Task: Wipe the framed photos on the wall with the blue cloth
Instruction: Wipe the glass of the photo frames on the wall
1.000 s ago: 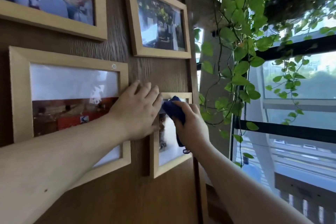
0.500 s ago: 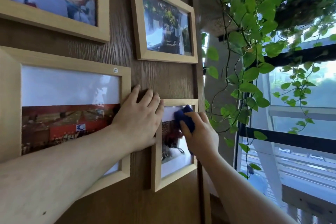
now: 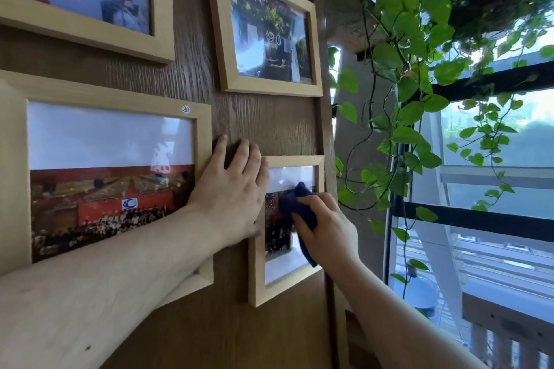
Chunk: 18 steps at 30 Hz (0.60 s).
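Lower now: blue cloth (image 3: 295,206) under right hand (image 3: 328,231), beside left hand (image 3: 232,198).

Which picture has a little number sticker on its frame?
The big frame at lower left: a round sticker reading 20 sits on its top edge. The others show none.

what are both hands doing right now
Left hand: open, flat on the wall, overlapping the small frame's left edge.
Right hand: closed on the blue cloth, pressing it to that frame's glass.
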Motion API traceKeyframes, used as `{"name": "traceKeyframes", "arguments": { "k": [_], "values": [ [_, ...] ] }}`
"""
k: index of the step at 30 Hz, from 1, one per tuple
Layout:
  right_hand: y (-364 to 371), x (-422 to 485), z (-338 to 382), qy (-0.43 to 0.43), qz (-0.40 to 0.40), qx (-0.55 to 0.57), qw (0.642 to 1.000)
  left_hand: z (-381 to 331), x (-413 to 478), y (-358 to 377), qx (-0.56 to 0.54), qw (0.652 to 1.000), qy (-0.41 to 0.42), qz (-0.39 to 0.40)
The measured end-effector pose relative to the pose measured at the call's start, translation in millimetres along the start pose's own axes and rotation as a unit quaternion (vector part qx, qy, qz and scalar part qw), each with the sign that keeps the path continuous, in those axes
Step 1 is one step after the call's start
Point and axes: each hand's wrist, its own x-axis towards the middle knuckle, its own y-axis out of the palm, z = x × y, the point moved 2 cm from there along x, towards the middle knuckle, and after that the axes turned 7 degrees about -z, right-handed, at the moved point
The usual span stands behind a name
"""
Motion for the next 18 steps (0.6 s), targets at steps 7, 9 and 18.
{"name": "traceKeyframes", "arguments": {
  "k": [7,9,18],
  "values": [
    [0.3,-11.0,2.1,0.012,0.023,0.044,0.999,-3.8,2.0,-1.1,0.020,0.999,-0.003,0.026],
    [0.0,-20.8,16.9,-0.068,0.042,0.065,0.995,-4.9,2.2,-2.4,0.024,0.999,-0.006,0.031],
    [-0.7,-37.6,-26.1,0.058,0.064,-0.010,0.996,-4.7,1.2,-5.1,0.028,0.998,-0.008,0.047]
  ]
}}
